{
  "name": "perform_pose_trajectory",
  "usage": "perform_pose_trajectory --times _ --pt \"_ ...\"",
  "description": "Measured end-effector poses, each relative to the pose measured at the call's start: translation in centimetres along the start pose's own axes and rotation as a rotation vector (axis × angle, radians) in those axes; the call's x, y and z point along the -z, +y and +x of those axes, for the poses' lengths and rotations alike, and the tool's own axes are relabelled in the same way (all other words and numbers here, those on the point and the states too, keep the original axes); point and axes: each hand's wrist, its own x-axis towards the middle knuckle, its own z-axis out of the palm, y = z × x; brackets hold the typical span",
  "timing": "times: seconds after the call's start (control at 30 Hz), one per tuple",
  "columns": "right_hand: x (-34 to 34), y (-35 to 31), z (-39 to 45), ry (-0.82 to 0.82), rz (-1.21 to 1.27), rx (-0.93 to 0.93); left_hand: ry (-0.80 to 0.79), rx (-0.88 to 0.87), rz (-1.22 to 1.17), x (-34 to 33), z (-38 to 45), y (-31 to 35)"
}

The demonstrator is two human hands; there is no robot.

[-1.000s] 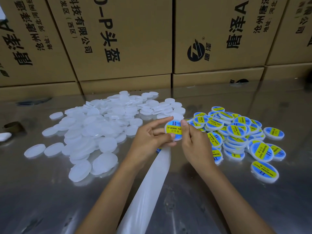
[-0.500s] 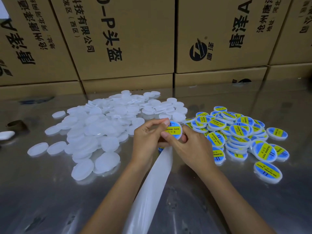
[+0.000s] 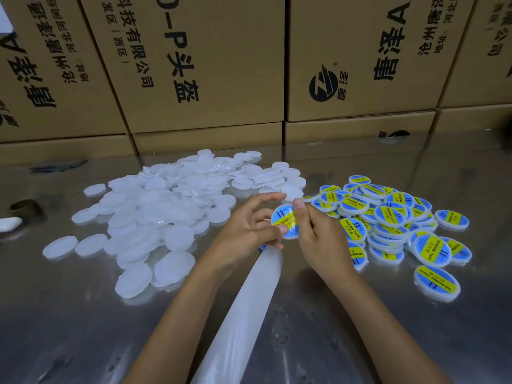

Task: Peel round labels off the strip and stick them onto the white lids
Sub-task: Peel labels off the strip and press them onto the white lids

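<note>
Both hands meet at the table's middle around one white lid [image 3: 285, 221] that carries a blue and yellow round label, tilted on edge. My left hand [image 3: 246, 231] grips its left and lower rim with thumb and fingers. My right hand [image 3: 318, 231] presses its thumb on the label's right side. The pale backing strip [image 3: 243, 311] runs from under my left hand toward the near edge. A heap of plain white lids [image 3: 166, 212] lies to the left. Labelled lids [image 3: 388, 217] are piled to the right.
Stacked cardboard boxes [image 3: 207, 79] with black print wall off the back of the shiny metal table [image 3: 360, 342]. A brown tape roll [image 3: 25, 207] and a white object [image 3: 9, 224] sit at the far left edge.
The lid has been turned in my hands, so its yellow band now runs slanted. My right thumb shifted from the lid's lower edge to its upper right side.
</note>
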Motion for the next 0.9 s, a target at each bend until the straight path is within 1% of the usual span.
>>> perform_pose_trajectory --times 0.07,0.13,0.17,0.23,0.3,0.4,0.47,0.53,0.7,0.83,0.9 --pt "-0.03 -0.21 -0.02 -0.021 0.084 0.003 0.089 -0.014 0.038 0.11 0.07 0.15" --pt "-0.07 -0.25 -0.06 -0.035 0.163 -0.010 0.206 -0.006 -0.010 0.08 0.13 0.25" --pt "-0.12 -0.22 -0.13 -0.054 0.162 -0.007 0.251 -0.004 -0.049 0.06 0.13 0.25" --pt "-0.31 -0.32 -0.39 -0.112 0.074 -0.012 0.302 -0.015 -0.115 -0.05 0.09 0.25" --pt "-0.47 -0.45 -0.55 -0.135 -0.013 -0.022 0.330 -0.021 -0.150 -0.29 0.01 0.24" --pt "-0.48 -0.39 -0.58 -0.081 -0.076 0.019 0.396 -0.003 -0.112 -0.52 -0.03 0.30" --pt "-0.48 -0.44 -0.63 -0.060 -0.105 0.048 0.411 0.009 -0.100 -0.56 -0.04 0.34" --pt "-0.54 -0.40 -0.67 -0.036 -0.102 0.061 0.394 0.023 -0.099 -0.54 -0.03 0.32" --pt "-0.11 -0.07 -0.15 0.063 -0.054 0.042 0.180 -0.001 -0.119 -0.50 0.00 -0.09" --pt "-0.05 0.03 0.00 0.075 0.025 0.025 0.021 0.004 -0.042 -0.33 0.00 -0.49" --pt "-0.15 0.05 -0.02 0.049 0.080 0.021 -0.004 -0.008 -0.031 -0.43 -0.07 -0.33"
